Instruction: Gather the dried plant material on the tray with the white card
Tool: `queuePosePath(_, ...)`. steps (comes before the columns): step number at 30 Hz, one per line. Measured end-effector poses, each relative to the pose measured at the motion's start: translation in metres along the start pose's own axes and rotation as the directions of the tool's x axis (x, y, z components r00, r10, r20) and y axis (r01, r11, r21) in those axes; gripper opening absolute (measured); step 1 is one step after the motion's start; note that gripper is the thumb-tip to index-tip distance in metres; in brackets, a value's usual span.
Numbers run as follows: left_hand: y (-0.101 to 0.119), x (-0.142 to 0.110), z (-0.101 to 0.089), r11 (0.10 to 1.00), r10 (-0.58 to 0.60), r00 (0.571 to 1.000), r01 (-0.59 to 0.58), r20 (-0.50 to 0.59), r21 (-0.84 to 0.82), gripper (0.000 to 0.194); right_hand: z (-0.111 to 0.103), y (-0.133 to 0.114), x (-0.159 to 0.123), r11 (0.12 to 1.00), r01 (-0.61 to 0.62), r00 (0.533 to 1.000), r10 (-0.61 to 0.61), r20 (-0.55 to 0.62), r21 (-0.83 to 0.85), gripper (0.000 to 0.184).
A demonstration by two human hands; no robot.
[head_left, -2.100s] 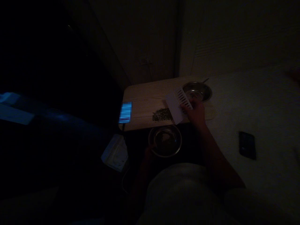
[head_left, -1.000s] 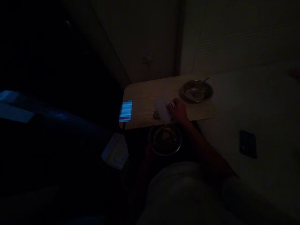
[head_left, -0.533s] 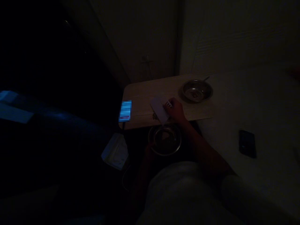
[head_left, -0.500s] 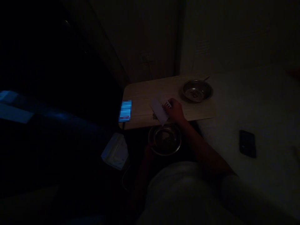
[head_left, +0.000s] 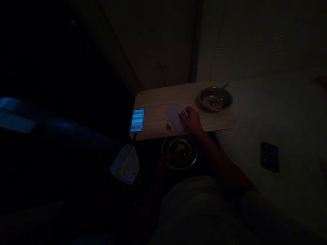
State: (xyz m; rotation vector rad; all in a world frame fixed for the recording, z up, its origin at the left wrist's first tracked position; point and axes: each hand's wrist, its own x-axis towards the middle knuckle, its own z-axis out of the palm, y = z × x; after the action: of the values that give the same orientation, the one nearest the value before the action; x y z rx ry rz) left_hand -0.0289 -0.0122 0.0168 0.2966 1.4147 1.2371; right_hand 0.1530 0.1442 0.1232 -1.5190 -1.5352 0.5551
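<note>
The light is very dim. My right hand (head_left: pixel 193 119) is closed around a flat white card-like piece (head_left: pixel 175 117) with dark marks or slots by my fingers; its exact kind I cannot make out. It is tilted at the near edge of a low wooden table (head_left: pixel 153 102). Beside it on the wood lies a small patch of dark bits (head_left: pixel 168 125). Below that edge my left hand (head_left: pixel 163 162) grips the left rim of a metal bowl (head_left: pixel 179 166), which has some pale and dark matter at its bottom. The fingers of this hand show only in part.
A second metal bowl (head_left: pixel 216 106) with a handle sticking out behind stands at the table's right end. A lit, blurred screen (head_left: pixel 137 120) lies at the left end. A pale packet (head_left: pixel 126 165) sits lower left. A dark phone (head_left: pixel 269 156) rests on the pale surface to the right.
My right hand and the white piece have shifted slightly up and to the right, uncovering more of the dark bits. My left hand and the lower bowl stay in place.
</note>
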Motion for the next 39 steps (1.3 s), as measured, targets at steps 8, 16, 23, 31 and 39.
queuePosePath(8,-0.013,0.013,-0.003,0.997,-0.023,0.998,0.027,0.059,-0.070,0.015,0.008,-0.008,-0.004,0.996,0.007,0.999,-0.011,0.048,0.088,0.015)
queuePosePath(16,-0.016,0.019,-0.008,0.993,-0.043,0.998,0.049,0.053,-0.112,0.011,0.010,-0.009,-0.008,0.999,0.013,0.998,-0.016,0.067,0.049,0.014)
queuePosePath(23,-0.013,0.013,-0.006,0.989,-0.005,1.000,0.005,0.004,-0.150,0.020,-0.001,-0.003,-0.001,1.000,-0.016,1.000,0.016,0.018,0.018,0.013)
queuePosePath(31,-0.014,0.020,-0.002,0.983,-0.068,0.997,0.063,-0.027,-0.173,0.007,-0.006,0.000,0.003,0.999,-0.032,0.999,0.033,-0.009,0.020,0.015)
queuePosePath(39,-0.016,0.023,-0.009,0.978,-0.073,0.997,0.066,-0.025,-0.199,0.005,-0.015,0.003,0.005,0.999,-0.040,0.997,0.042,-0.061,0.037,0.016)
